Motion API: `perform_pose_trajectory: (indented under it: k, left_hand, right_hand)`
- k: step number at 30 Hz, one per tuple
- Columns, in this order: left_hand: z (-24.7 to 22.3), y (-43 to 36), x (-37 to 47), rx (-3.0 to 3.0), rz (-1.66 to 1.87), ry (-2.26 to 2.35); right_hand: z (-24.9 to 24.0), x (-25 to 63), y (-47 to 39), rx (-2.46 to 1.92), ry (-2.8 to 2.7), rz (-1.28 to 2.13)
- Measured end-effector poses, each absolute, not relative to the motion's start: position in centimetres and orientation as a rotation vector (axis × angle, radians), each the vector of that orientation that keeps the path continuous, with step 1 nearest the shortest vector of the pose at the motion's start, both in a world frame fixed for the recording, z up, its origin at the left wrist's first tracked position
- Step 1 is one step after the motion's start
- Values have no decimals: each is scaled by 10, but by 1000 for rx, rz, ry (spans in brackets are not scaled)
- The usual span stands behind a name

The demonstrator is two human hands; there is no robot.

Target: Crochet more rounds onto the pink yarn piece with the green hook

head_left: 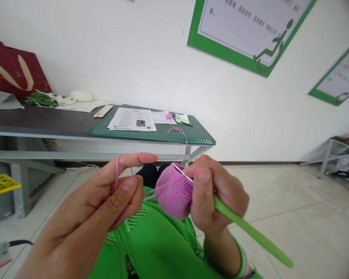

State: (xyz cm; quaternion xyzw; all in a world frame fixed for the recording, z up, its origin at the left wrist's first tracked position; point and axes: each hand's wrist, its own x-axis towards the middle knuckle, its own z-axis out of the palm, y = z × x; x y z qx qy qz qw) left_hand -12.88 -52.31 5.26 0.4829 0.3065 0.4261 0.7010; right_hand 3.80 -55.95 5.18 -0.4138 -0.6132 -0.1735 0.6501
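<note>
While my left hand (104, 205) is pinching yarn (117, 172) and my right hand (221, 188) is gripping the hook (253, 231), low tension could be letting yarn slip off.

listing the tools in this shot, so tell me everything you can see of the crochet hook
The hook has a thick, smooth, light green handle, plastic or rubber by its look, with a rounded end, and a thin, shiny metal shaft. The right hand grips it, hiding where the two join. It slants, metal end up and left, handle down and right. The shaft lies against the upper part of the pink piece; whether its tip sits in a stitch is too small to tell.
</note>
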Motion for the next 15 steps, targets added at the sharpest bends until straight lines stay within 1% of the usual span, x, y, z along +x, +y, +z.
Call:
perform_pose_trajectory:
  k: [3, 9, 11, 15]
  left_hand:
    - [57, -518, -128, 1083, 974, 668]
    - [73, -501, -132, 965, 1109, 560]
    - [74, -493, -131, 983, 1147, 516]
    - [69, -477, -127, 1057, 1155, 568]
  right_hand:
    - [53, 36, -565, -1032, -1300, -172]
    - [52, 36, -574, -980, -1258, 299]
    - [52, 37, -577, -963, -1177, 389]
    - [53, 45, -582, -932, -1002, 441]
